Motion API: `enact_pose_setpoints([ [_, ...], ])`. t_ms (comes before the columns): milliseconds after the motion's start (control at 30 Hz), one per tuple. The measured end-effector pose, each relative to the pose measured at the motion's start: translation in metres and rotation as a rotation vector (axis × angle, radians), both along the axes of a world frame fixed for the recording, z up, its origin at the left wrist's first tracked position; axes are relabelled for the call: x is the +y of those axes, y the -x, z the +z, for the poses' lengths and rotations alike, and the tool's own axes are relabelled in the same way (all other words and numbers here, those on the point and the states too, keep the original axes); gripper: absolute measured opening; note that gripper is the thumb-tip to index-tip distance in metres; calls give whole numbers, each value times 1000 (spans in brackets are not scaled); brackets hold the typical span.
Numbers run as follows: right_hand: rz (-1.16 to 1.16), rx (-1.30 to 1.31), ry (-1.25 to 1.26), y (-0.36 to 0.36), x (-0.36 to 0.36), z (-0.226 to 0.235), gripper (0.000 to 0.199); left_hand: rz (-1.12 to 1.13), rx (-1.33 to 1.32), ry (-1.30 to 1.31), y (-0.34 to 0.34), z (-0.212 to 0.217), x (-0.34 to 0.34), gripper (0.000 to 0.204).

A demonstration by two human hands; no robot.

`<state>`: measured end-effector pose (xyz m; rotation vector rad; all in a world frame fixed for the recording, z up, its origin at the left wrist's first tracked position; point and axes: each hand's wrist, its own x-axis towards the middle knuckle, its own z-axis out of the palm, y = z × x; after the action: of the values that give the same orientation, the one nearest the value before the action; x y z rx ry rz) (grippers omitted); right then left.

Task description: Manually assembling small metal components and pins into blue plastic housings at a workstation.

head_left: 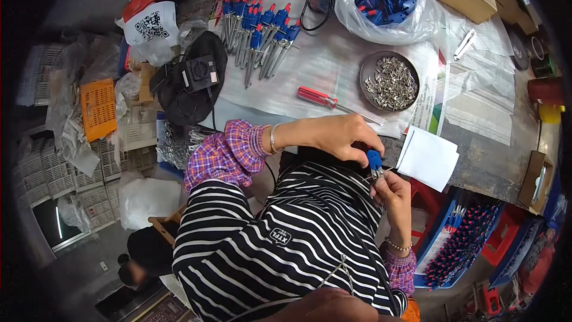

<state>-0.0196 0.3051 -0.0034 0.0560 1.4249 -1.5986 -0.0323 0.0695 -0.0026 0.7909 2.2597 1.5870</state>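
While right hand (393,195) pinches blue-handled tool (374,160) | left hand (350,136) half-curled, contact unclear

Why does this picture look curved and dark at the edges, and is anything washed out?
In the head view, the black corners and bent lines come from a wide fisheye lens; also in the head view, the white paper looks bright with little detail; near the middle of the head view, the left hand and right hand look fairly sharp.
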Motion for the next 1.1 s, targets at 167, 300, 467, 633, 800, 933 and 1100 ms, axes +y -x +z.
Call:
enact_pose_setpoints([
  [167,38,-25,14,-2,1,-3,23,-4,-98,-28,-6,3,3,28],
  [300,12,-36,-4,-5,-2,-2,24,40,-98,-17,-11,3,6,26],
  [467,1,-64,-1,-9,-3,0,23,104,-66,10,-19,4,10,27],
  [633,89,18,-103,-1,-7,6,17,63,-124,-14,-15,2,9,26],
  [800,171,9,-25,6,-6,-5,19,-37,-224,97,-2,5,0,29],
  [933,140,-38,52,4,-5,-8,21,-73,-228,120,-2,0,2,28],
  [1100,67,-5,19,-1,0,-7,21,112,-179,150,-10,2,13,28],
])
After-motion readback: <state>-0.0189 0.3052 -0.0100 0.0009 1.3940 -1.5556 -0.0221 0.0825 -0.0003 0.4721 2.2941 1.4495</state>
